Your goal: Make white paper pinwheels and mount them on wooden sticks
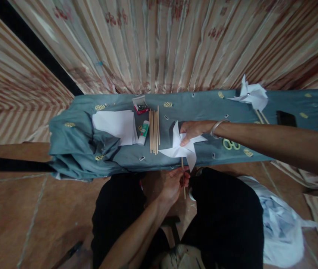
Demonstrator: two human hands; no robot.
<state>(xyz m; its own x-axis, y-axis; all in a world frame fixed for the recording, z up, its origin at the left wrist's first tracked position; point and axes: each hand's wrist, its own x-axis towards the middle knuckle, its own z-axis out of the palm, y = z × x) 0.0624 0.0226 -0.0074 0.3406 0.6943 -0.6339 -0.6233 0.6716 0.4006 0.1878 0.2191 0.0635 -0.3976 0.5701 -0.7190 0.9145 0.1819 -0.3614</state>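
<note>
Tabletop pinwheel (181,148), stick (183,175) half-hidden by left hand (174,184).

Both forearms are bare, with no sleeves showing down to the wrists. The right hand (193,130), at about two o'clock from the left hand (174,183), carries a thin, round silver metal bangle (216,128) at the wrist. The left wrist is unadorned. The legs, at six o'clock of the view, are covered in plain black cloth trousers (226,216), parted at the knees.
</note>
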